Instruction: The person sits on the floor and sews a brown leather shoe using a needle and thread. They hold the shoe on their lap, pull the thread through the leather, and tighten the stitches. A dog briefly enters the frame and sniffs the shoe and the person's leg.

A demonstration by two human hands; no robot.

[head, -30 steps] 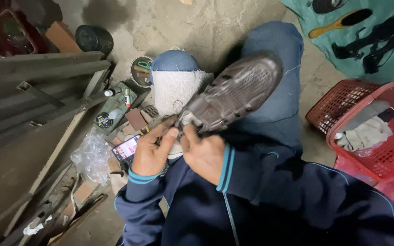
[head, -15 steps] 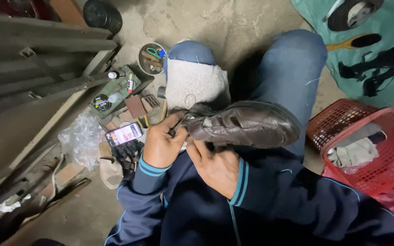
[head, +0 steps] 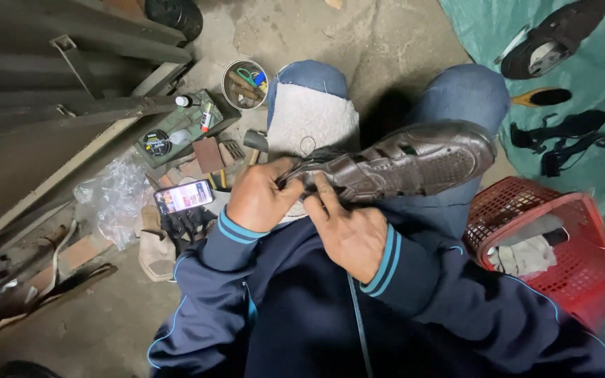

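- We have the brown leather sandal-shoe (head: pixel 400 164) lying across our lap, its toe pointing away to our right and its heel end towards us, so that the back strap sits right under both hands where we can see it.
- Our left hand (head: pixel 259 199) is closed on the heel end, thumb and fingers pinching the strap; it seems to steady the shoe against the knee.
- Our right hand (head: pixel 348 234) grips the same end from below and from the side, its fingers pressed onto the leather; we cannot tell whether a needle or thread is held between them.
- A pale fleecy pad (head: pixel 311 120) covers our left knee, probably as a cushion and work surface under the shoe.
- Just beside our left arm a lit phone (head: pixel 183 197) rests on the floor, propped face up where a glance reaches it.
- Further off, a round tin of small tools (head: pixel 244 82) and a green tray (head: pixel 176 129) with a polish tin stand within arm's reach.
- To our right a red plastic basket (head: pixel 561 245) holds a light cloth.
- Farthest, a dark shoe (head: pixel 551 38) lies on a teal sheet (head: pixel 484 42).
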